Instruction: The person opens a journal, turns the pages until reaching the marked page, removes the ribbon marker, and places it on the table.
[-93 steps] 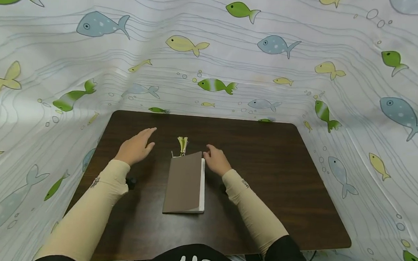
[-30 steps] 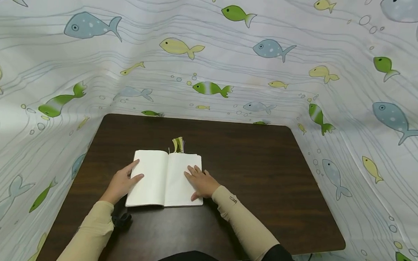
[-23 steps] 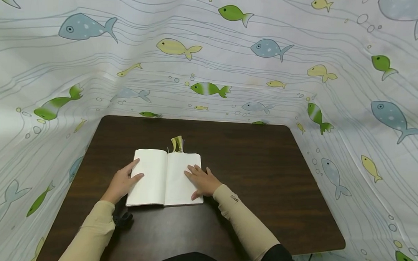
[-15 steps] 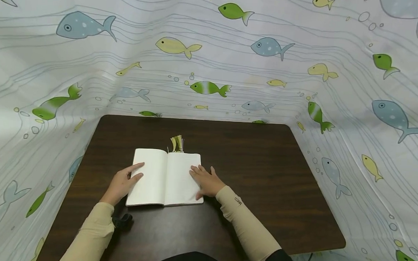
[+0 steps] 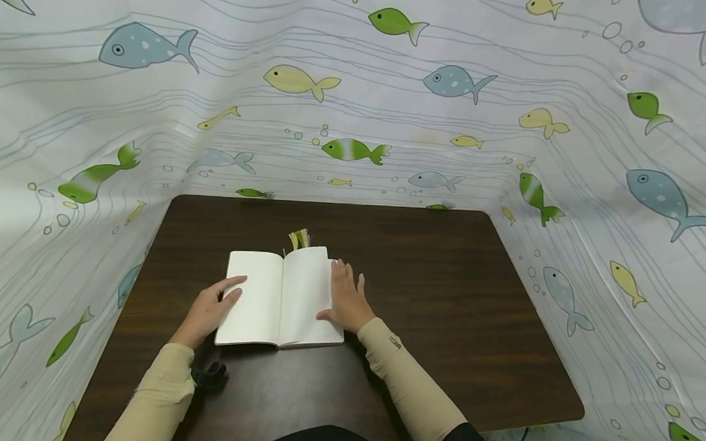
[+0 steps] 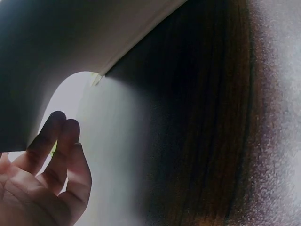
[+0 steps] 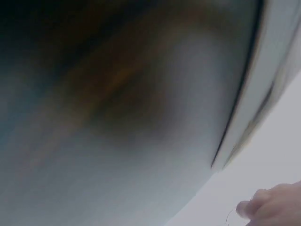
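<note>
The head camera looks down over the whole table [image 5: 443, 301], while both wrist cameras sit close above its surface, blurred.

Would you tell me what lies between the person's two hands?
The open notebook lies between the left hand and the right hand, seen in the head view.

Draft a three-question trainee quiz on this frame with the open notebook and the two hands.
1. True or false: the notebook lies open on the table.
2. Which hand lifts the right page's outer edge? A) left hand B) right hand
3. What sticks out past the notebook's far edge?

Key: 1 true. 2 B; the left hand rests flat on the left page. 3 A yellow-green tassel.
</note>
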The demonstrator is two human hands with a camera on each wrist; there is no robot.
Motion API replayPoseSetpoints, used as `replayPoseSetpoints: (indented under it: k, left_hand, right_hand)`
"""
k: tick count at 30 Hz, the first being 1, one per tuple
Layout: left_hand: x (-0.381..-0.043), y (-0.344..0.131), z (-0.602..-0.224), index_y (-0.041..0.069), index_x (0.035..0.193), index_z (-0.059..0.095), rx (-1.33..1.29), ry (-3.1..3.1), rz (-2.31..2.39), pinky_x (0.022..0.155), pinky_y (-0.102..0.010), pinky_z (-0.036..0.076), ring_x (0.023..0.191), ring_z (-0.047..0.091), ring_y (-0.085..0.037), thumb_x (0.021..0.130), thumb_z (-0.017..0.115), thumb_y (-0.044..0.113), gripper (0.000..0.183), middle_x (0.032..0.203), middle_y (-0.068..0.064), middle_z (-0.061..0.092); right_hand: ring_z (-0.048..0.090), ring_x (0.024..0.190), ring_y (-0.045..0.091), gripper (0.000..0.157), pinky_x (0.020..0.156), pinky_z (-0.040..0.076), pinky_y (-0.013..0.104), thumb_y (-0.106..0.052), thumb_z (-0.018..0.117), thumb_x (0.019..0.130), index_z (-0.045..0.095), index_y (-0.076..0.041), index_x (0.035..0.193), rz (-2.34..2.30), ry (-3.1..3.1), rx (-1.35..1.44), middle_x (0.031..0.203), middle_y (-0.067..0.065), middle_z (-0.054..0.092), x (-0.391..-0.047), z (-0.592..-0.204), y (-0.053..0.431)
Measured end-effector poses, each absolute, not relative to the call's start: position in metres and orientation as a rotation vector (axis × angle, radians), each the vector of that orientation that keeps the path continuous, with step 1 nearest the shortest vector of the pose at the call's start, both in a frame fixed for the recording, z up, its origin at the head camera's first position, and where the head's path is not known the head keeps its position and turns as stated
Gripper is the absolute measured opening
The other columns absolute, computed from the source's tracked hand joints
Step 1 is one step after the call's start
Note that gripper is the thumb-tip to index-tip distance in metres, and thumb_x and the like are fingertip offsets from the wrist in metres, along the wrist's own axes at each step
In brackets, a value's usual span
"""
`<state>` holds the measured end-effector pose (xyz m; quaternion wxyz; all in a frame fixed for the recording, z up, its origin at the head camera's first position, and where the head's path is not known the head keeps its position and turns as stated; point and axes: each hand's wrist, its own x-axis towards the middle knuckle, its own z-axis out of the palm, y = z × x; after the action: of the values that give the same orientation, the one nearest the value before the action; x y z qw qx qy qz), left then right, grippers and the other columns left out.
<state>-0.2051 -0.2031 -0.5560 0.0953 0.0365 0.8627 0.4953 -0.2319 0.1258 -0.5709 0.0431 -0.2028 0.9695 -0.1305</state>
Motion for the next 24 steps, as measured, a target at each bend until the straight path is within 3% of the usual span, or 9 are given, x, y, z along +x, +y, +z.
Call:
replayPoseSetpoints:
  k: [6, 10, 12, 15, 18, 21, 24]
  left_hand:
    - [-0.204, -0.203, -0.556, 0.011, 0.151, 0.048, 0.105, 2.566, 1.460, 0.111, -0.070, 0.027, 0.147, 0.028, -0.048, 0.108, 0.050, 0.038, 0.051, 0.159, -0.022, 0.037]
    - [-0.204, -0.202, -0.557, 0.012, 0.152, 0.048, 0.112, 2.561, 1.460, 0.111, -0.070, 0.027, 0.147, 0.028, -0.048, 0.108, 0.049, 0.039, 0.052, 0.159, -0.022, 0.038]
    - [-0.204, -0.202, -0.557, 0.012, 0.152, 0.047, 0.111, 2.553, 1.470, 0.110, -0.069, 0.028, 0.146, 0.030, -0.048, 0.108, 0.045, 0.042, 0.053, 0.158, -0.023, 0.038]
    - [-0.204, -0.200, -0.551, 0.010, 0.152, 0.046, 0.111, 2.530, 1.500, 0.112, -0.067, 0.028, 0.146, 0.031, -0.047, 0.110, 0.035, 0.046, 0.057, 0.158, -0.024, 0.037]
    - [-0.204, -0.196, -0.544, 0.004, 0.152, 0.045, 0.114, 2.470, 1.570, 0.111, -0.066, 0.030, 0.142, 0.035, -0.047, 0.111, 0.020, 0.048, 0.065, 0.157, -0.028, 0.036]
    - [-0.202, -0.192, -0.537, -0.005, 0.153, 0.036, 0.114, 2.406, 1.622, 0.113, -0.066, 0.026, 0.142, 0.032, -0.049, 0.110, 0.012, 0.048, 0.072, 0.156, -0.033, 0.032]
    - [-0.202, -0.189, -0.531, -0.008, 0.154, 0.030, 0.117, 2.417, 1.591, 0.109, -0.061, 0.036, 0.135, 0.041, -0.048, 0.110, 0.023, 0.049, 0.072, 0.151, -0.034, 0.039]
  right_hand:
    - [0.013, 0.155, 0.033, 0.126, 0.116, 0.005, 0.072, -0.054, 0.080, 0.081, -0.001, -0.003, 0.162, -0.489, 2.893, -0.592, 0.169, 0.012, 0.015, -0.235, -0.575, 0.111]
    - [0.015, 0.155, 0.027, 0.121, 0.117, 0.000, 0.070, -0.048, 0.077, 0.087, -0.006, -0.001, 0.161, -0.623, 2.803, -0.669, 0.170, 0.013, 0.008, -0.230, -0.561, 0.102]
    - [0.021, 0.154, 0.026, 0.117, 0.120, 0.003, 0.064, -0.044, 0.073, 0.092, -0.012, 0.000, 0.160, -0.732, 2.756, -0.739, 0.169, 0.017, 0.011, -0.226, -0.551, 0.096]
    - [0.028, 0.151, 0.026, 0.109, 0.123, 0.017, 0.049, -0.039, 0.066, 0.099, -0.019, -0.003, 0.159, -1.019, 2.611, -0.806, 0.167, 0.021, 0.014, -0.216, -0.538, 0.084]
    - [0.025, 0.151, 0.022, 0.102, 0.119, 0.030, 0.036, -0.048, 0.053, 0.103, -0.023, -0.007, 0.158, -1.262, 2.384, -0.862, 0.168, 0.014, 0.017, -0.207, -0.530, 0.069]
    - [0.022, 0.152, 0.016, 0.101, 0.119, 0.029, 0.031, -0.071, 0.033, 0.098, -0.011, -0.006, 0.161, -1.242, 2.273, -0.981, 0.169, 0.004, 0.019, -0.202, -0.528, 0.058]
    - [0.016, 0.153, 0.011, 0.101, 0.121, 0.023, 0.028, -0.077, 0.024, 0.092, 0.010, -0.008, 0.164, -1.100, 2.251, -1.091, 0.169, 0.000, 0.019, -0.201, -0.531, 0.053]
